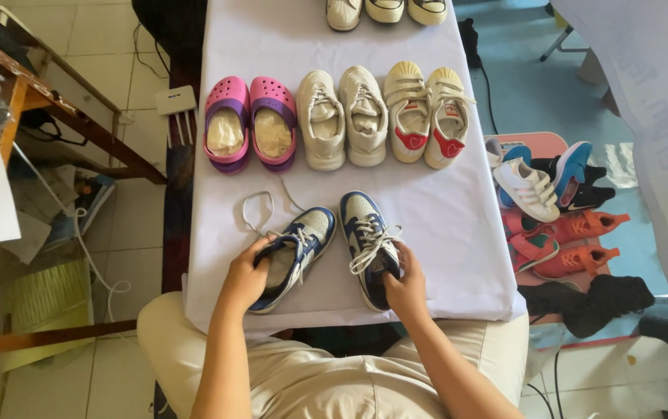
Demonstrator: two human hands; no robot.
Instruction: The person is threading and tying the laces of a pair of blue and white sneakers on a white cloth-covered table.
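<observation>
The left hand [247,275] has its grip closed around the heel end of the left blue and white shoe [293,252]. The fingers curl over the open top of the shoe, near the back. The right hand [405,289] grips the heel end of the right blue and white shoe [371,247] in the same way, with the thumb on the inner side.

Each hand has its own shoe, so neither hand has to cross over. Both shoes lie on the white surface [442,233], close to the person's lap. The heels point back at the person and the toes point away.

The two shoes do not lie the same way. The left shoe is tilted, with its toe swung in toward the other shoe. The right shoe lies almost straight, with its toe leaning a little to the left. The toes are near each other but the heels are apart.

A loose white lace [258,206] lies on the surface just past the left shoe's toe.

Farther out is a row of more shoes: pink clogs [250,122], white sneakers [343,116] and white shoes with red patches [428,115]. A pile of other shoes [555,209] sits off to the right, beside the surface
</observation>
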